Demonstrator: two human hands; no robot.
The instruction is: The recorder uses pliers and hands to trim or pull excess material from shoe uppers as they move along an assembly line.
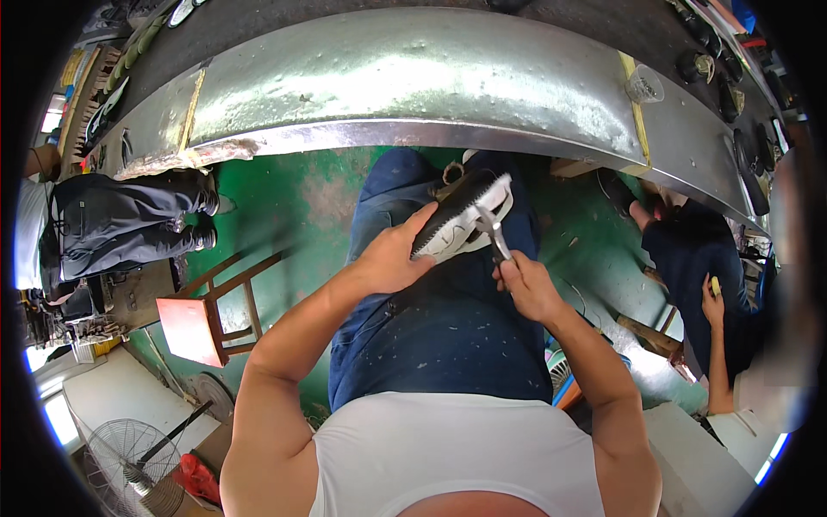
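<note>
The left hand [389, 257] is closed around the edge of a shoe [465, 220], thumb lying along its dark ridged sole, holding it tilted with the sole turned up over the lap; the white upper of the shoe hangs on the far side of the sole, between the 2 hands. The right hand [527, 289] is clenched tight on the handles of metal pliers [493, 229], whose nose reaches up from the fist and meets the white upper at the rim of the sole; whether the nose grips the material I cannot tell. Beyond both hands runs a long curved metal workbench [413, 82]; to the outside of the left forearm stands a wooden stool [207, 314]; beyond the right hand another person's hand [713, 297] holds something small and yellow.
</note>
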